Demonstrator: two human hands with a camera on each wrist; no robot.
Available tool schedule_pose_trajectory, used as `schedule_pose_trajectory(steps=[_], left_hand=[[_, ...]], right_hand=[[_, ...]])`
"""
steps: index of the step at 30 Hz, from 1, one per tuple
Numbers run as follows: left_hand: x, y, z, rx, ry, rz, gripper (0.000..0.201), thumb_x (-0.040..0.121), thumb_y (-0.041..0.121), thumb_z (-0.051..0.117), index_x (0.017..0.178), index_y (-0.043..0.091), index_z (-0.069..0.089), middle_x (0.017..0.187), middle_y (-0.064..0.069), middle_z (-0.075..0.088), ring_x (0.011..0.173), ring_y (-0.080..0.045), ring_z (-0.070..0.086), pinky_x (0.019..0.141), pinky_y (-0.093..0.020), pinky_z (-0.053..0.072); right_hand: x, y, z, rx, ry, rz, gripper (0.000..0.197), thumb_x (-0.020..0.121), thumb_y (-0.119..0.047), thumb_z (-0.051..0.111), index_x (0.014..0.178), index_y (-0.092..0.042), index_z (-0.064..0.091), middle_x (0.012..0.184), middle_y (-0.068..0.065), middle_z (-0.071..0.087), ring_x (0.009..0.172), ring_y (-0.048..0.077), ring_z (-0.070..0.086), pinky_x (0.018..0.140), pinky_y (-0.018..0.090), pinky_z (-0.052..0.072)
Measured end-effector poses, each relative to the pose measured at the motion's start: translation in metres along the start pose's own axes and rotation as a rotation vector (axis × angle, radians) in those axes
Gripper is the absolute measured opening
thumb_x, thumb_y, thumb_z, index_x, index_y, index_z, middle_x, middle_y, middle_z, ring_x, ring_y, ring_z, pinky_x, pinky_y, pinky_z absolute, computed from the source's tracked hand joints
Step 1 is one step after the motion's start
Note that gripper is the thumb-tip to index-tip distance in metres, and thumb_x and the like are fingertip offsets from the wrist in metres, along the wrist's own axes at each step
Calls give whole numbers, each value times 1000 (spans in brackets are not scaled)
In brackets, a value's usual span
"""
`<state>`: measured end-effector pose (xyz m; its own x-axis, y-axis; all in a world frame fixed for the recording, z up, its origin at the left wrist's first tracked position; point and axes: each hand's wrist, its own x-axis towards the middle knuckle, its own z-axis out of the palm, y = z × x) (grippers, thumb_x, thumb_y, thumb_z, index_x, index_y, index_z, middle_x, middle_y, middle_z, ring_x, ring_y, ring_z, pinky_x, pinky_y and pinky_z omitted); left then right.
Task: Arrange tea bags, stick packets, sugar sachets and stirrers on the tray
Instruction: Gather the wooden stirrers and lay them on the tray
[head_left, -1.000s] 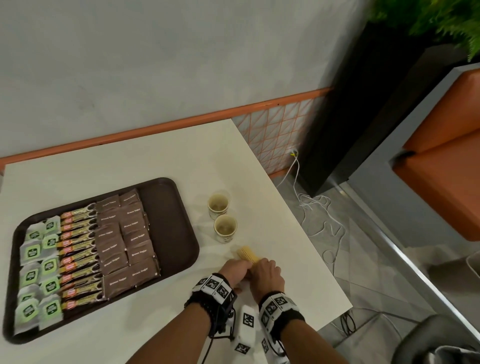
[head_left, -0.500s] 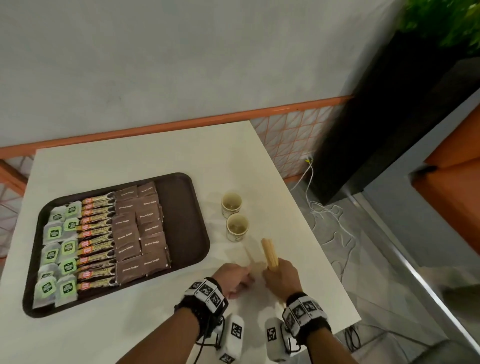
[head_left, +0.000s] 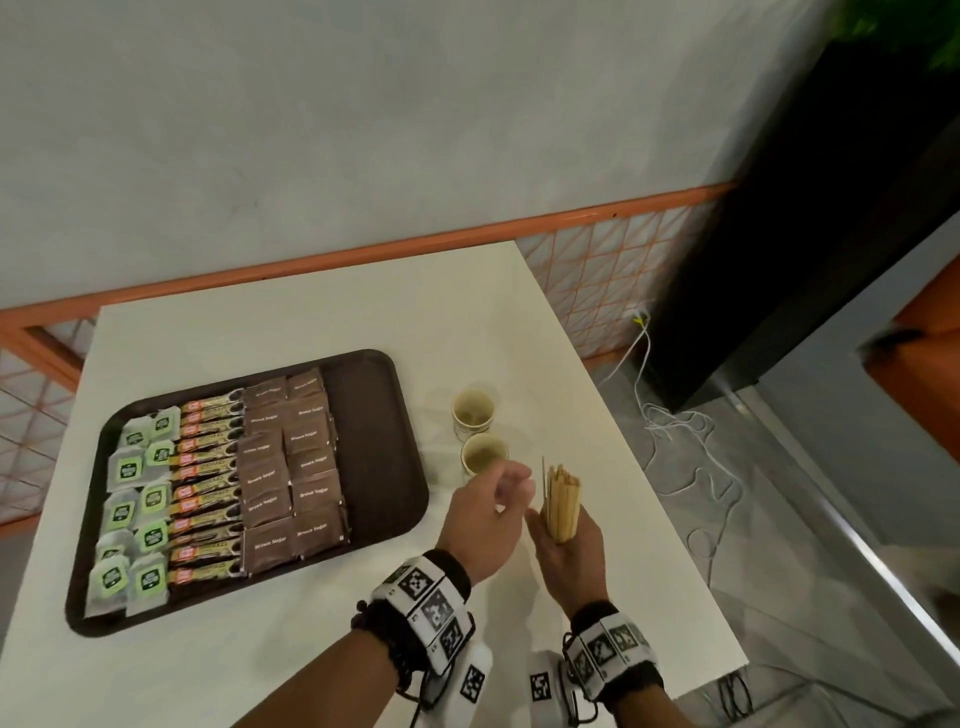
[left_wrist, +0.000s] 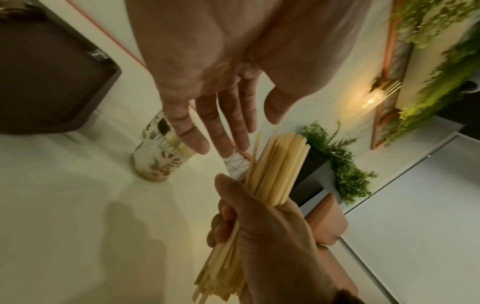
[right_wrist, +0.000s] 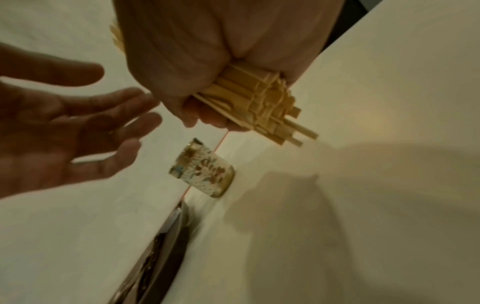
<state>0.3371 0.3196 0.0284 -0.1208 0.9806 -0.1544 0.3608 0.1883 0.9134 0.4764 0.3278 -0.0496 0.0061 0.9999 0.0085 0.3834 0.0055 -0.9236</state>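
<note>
The right hand (head_left: 571, 540) is curled round a bundle of pale wooden stirrers (head_left: 561, 506), fingers wrapped tight about its lower half, the sticks standing nearly upright above the white square table (head_left: 311, 332) and just to the right of the dark brown rectangular plastic tray (head_left: 384, 447); one thin stick stands slightly proud on the bundle's tray side; the left hand (head_left: 485, 514) hangs between the tray and the bundle, fingers (left_wrist: 207, 121) straight and slightly spread, thumb apart, gripping nothing, its fingertips close beside the stirrers' upper ends but whether they touch cannot be told.

On the tray, green-labelled tea bags (head_left: 140, 499) fill the columns farthest from the hands; beside them runs a column of narrow brown-and-red stick packets (head_left: 208, 488); next lie two columns of dark brown sugar sachets (head_left: 291, 467) printed "Brown Sugar"; the strip of tray nearest the hands is bare.

Two small patterned paper cups (head_left: 478, 431) stand upright just off the tray's right edge, one behind the other, the nearer one just beyond the left hand.
</note>
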Motion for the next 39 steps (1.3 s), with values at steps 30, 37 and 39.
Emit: schedule_pose_trajectory(steps=[30,37,39], left_hand=[[-35,33,-18,222,217,53,28,101,43,37,89,21,49,79,4,61,73,-11,60,67,-22,48],[-70,63,-77,-656,97,-91,57,91,63,36,105,21,71,107,2,73,101,-12,67,89,-29,51],[-78,71,-94,-1051,25,-211,63,92,58,36,106,8,72,110,-9,73,99,-20,67,87,-35,48]], right_hand=[[-12,-105,-15,-746,-415,-120,14,86,-36,54,95,-25,56,81,-4,68,72,22,63,62,35,54],[-25,-176,-24,-278,-419,-103,30,82,-20,74,64,-33,54,53,-19,59,48,4,53,49,12,37],[-32,-194,-26,-113,-471,-75,20,80,-8,74,68,-21,66,56,-10,64,46,5,51,48,17,40]])
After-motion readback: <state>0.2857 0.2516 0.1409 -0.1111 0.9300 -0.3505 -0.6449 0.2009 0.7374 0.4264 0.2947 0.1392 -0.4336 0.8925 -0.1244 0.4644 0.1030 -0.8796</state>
